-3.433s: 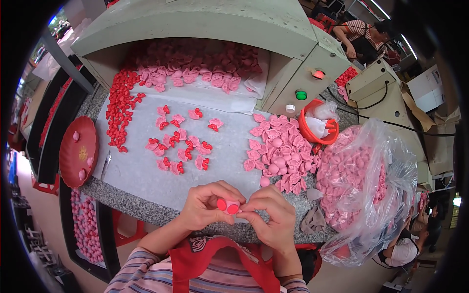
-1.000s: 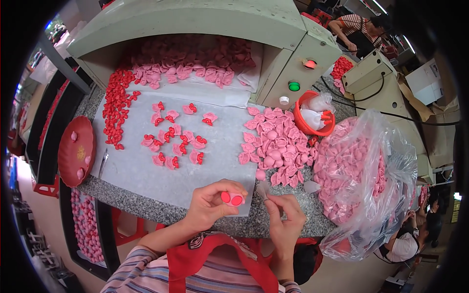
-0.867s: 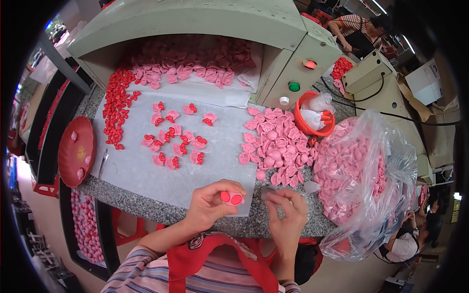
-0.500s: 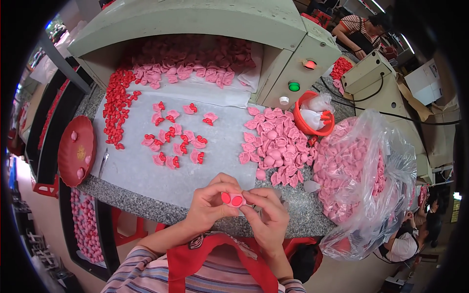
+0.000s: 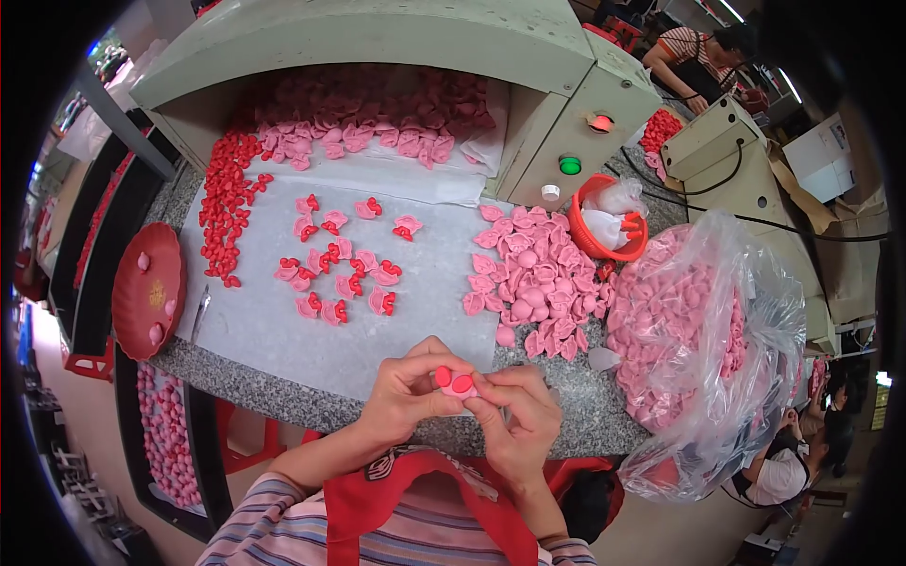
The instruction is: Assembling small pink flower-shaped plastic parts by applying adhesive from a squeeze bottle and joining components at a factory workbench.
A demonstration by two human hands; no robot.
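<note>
Between my two hands, close to my chest at the table's front edge, is a small pink piece with red oval parts (image 5: 460,384). My left hand (image 5: 412,391) pinches it from the left with thumb and fingertips. From the right, the thumb and forefinger of my right hand (image 5: 512,410) close on it too. Beyond my hands, several pink pieces with red bow-like parts (image 5: 335,259) lie spread on a white sheet (image 5: 269,311). A heap of plain pink shell-shaped pieces (image 5: 533,283) is to the right, and a pile of small red pieces (image 5: 225,208) to the left.
A pale green hooded machine (image 5: 377,42) stands at the back, pink pieces under it. A red dish (image 5: 149,292) and tweezers (image 5: 201,313) are left. At right are an orange basket (image 5: 609,247) and a clear bag of pink pieces (image 5: 679,330). A co-worker (image 5: 694,71) sits far right.
The pink and red piece has turned slightly and shifted a little to the right in my fingers. Both hands keep their pinch on it; the things on the table have not moved.
</note>
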